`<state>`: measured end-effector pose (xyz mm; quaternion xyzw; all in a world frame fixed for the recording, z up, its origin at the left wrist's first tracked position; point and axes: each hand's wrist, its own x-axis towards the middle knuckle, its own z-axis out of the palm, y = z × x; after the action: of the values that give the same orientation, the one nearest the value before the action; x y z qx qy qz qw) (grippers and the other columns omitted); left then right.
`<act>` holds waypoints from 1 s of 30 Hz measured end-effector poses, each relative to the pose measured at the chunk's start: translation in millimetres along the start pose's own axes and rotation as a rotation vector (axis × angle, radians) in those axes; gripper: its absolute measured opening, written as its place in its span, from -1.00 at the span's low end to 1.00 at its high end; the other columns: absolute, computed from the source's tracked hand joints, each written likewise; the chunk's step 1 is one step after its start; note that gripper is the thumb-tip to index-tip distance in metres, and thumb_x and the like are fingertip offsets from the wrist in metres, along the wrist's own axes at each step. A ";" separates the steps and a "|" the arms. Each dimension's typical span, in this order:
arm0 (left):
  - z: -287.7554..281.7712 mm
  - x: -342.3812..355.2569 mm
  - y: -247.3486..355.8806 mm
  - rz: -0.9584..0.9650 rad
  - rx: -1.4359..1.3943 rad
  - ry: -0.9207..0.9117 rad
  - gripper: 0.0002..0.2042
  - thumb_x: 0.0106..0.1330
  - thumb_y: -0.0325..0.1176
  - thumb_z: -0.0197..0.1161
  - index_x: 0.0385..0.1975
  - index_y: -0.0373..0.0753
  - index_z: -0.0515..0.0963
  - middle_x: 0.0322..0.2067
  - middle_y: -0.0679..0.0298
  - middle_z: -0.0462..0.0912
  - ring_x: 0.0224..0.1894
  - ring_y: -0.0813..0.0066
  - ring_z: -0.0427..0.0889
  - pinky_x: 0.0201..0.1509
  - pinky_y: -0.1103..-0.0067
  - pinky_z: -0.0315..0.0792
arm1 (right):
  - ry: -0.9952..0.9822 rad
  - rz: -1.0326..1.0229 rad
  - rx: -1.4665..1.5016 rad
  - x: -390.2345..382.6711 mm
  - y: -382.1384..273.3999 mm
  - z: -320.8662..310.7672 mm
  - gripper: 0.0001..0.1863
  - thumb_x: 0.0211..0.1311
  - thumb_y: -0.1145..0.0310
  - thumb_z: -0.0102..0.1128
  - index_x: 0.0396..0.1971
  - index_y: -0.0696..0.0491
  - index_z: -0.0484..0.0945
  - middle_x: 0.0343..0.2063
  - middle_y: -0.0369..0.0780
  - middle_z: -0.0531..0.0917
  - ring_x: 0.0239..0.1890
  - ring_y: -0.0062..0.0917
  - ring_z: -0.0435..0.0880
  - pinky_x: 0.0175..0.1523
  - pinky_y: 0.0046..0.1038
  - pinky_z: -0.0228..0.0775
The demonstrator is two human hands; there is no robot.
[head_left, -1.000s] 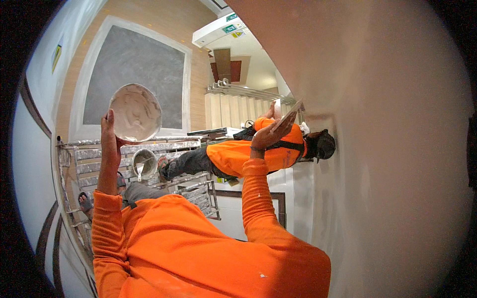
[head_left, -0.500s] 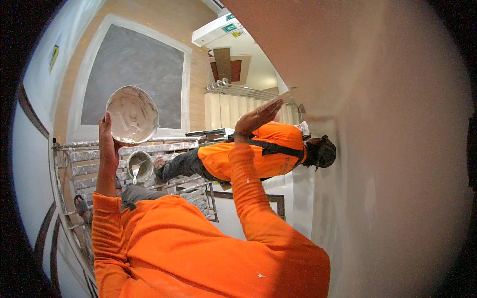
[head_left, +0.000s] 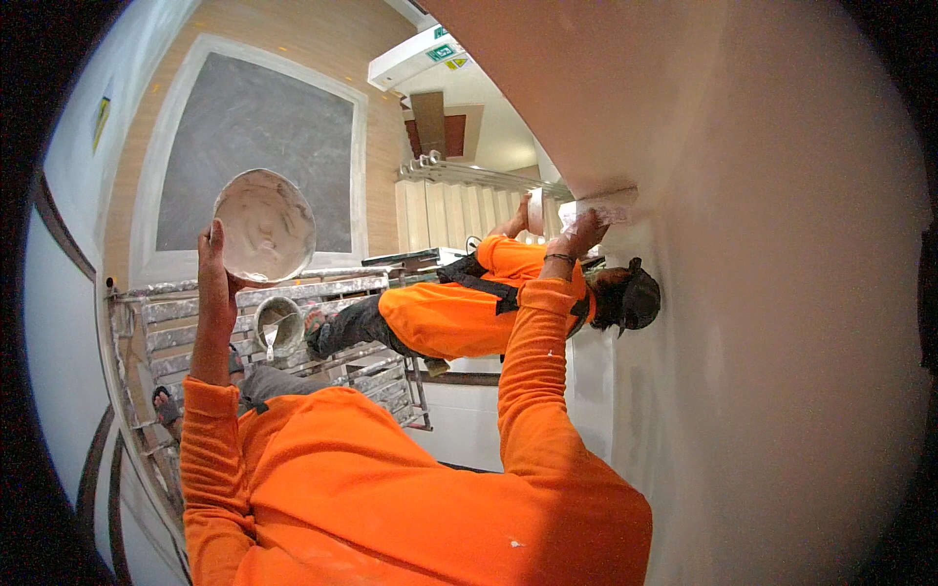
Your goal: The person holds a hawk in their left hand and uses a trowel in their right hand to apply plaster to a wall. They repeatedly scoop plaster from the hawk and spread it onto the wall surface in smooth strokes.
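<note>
swinging rightward since the earlier frame, the right hand is now showing the broad face of its pale spreader.
that hand is grasping the spreader, whose long axis is running left to right, its far end reaching toward the smooth pale surface; whether it's touching, i'm not able to tell. the left hand is gripping the paste-smeared bowl, thumb at the rim, well apart to the left. the right hand is sitting nearer the surface.
</note>
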<state>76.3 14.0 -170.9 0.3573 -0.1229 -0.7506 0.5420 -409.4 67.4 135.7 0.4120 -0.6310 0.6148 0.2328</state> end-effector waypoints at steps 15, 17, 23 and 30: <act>-9.7 -19.2 23.7 -0.017 0.022 -0.075 -0.33 0.30 0.18 0.04 0.17 -0.25 0.15 0.00 0.02 0.39 -0.11 0.18 0.64 -0.44 0.39 0.71 | -0.115 0.152 0.212 -88.9 -125.9 48.0 -0.58 0.01 0.38 0.25 -0.09 0.11 0.39 -0.18 -0.22 0.47 -0.12 -0.40 0.46 0.00 -0.31 0.36; -11.3 -17.2 24.1 0.008 0.025 -0.067 -0.33 0.30 0.18 0.04 0.17 -0.25 0.15 -0.01 0.02 0.40 -0.13 0.19 0.65 -0.44 0.41 0.71 | -0.158 0.228 0.193 -150.9 -204.3 68.4 -0.51 0.11 0.32 0.22 0.00 0.23 0.34 -0.01 -0.12 0.45 0.01 -0.34 0.44 0.15 -0.24 0.29; -7.7 -7.6 10.9 -0.031 0.004 -0.074 -0.33 0.29 0.19 0.04 0.17 -0.25 0.16 0.00 0.03 0.39 -0.12 0.22 0.64 -0.45 0.42 0.71 | -0.054 0.068 0.094 -146.0 -140.2 34.9 -0.56 0.27 0.30 0.03 0.01 0.34 0.35 0.03 0.06 0.43 0.08 -0.23 0.42 0.23 -0.22 0.18; 0.1 -5.0 -9.2 0.000 -0.004 0.000 -0.36 0.30 0.16 0.07 0.18 -0.22 0.19 0.01 0.07 0.38 -0.04 0.22 0.59 -0.43 0.40 0.71 | 0.179 -0.140 -0.306 -70.9 -35.7 23.7 -0.37 0.38 0.09 -0.07 0.19 0.35 0.19 0.14 0.21 0.30 0.19 -0.02 0.32 0.32 -0.16 0.09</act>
<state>70.3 22.1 -174.1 0.3563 -0.1216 -0.7509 0.5426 -336.4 64.4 96.5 0.3582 -0.6638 0.5279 0.3903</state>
